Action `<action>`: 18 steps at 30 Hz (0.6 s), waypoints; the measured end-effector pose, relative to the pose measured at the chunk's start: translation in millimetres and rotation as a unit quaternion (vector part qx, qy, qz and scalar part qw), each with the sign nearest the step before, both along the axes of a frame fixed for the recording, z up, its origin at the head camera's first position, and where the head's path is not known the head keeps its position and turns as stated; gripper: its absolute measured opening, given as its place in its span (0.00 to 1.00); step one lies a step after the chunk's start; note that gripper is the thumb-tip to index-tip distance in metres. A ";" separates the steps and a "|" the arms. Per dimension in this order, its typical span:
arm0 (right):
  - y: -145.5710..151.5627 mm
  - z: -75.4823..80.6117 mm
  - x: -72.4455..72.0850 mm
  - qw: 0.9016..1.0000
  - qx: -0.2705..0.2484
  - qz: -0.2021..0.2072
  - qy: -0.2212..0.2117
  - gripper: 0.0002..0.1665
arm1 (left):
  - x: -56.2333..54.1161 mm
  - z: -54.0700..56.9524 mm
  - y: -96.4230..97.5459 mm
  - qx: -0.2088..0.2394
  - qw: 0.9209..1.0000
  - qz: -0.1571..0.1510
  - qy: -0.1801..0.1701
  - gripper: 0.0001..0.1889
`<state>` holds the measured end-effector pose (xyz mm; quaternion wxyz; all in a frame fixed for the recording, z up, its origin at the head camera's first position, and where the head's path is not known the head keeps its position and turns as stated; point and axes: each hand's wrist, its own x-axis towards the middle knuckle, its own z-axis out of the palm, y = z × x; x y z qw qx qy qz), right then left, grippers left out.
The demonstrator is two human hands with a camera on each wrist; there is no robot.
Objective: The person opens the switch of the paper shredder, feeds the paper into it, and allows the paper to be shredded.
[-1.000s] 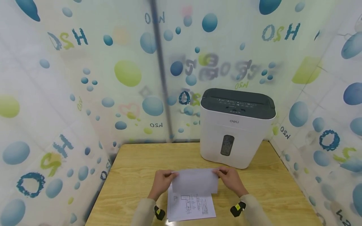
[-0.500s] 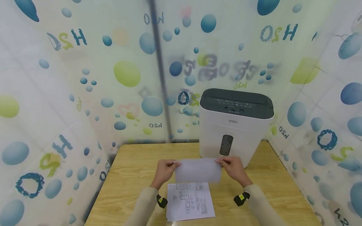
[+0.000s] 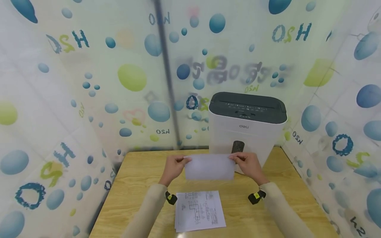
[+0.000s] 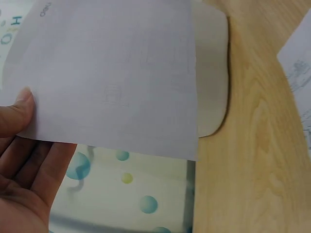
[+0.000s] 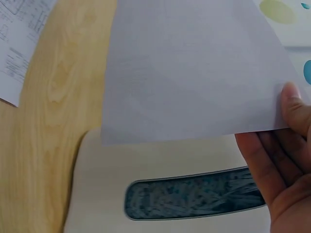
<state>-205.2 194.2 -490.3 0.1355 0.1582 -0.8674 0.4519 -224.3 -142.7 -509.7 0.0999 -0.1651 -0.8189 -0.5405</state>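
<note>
A sheet of paper (image 3: 209, 167) is held up between both hands, its blank-looking side facing the head camera. My left hand (image 3: 174, 168) pinches its upper left corner, thumb in front and fingers behind. At the upper right corner my right hand (image 3: 246, 164) pinches it the same way. In the left wrist view faint print shows through the sheet (image 4: 116, 77). Behind the sheet stands a white paper shredder (image 3: 226, 132) with a dark grey top (image 3: 247, 107); the sheet and right hand cover part of its lower front. A stack of printed drawings (image 3: 200, 211) lies on the table below.
The wooden table (image 3: 143, 172) meets a curtain-like wall (image 3: 134, 112) printed with bubbles at its back edge. Shredded bits show through the shredder's window (image 5: 194, 194). Each wrist wears a small black camera (image 3: 171, 198).
Both hands have raised the sheet up and away from the stack, toward the shredder. The stack's top drawing, partly covered before, now shows fully.
</note>
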 end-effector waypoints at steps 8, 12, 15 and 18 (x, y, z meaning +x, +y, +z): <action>7.7 30.7 -10.2 0.999 0.018 -0.008 0.038 0.08 | -19.5 31.1 7.1 -0.017 0.999 -0.001 0.044 0.34; 10.3 45.5 -13.8 0.998 0.023 -0.023 0.045 0.09 | -27.5 46.1 11.2 -0.022 0.999 -0.004 0.047 0.34; 12.6 57.3 -15.6 0.998 0.028 -0.035 0.044 0.09 | -33.1 57.7 14.6 -0.017 0.999 -0.011 0.048 0.33; 15.2 68.4 -17.0 0.998 0.029 -0.046 0.043 0.09 | -39.7 70.0 18.3 -0.009 0.999 -0.016 0.047 0.27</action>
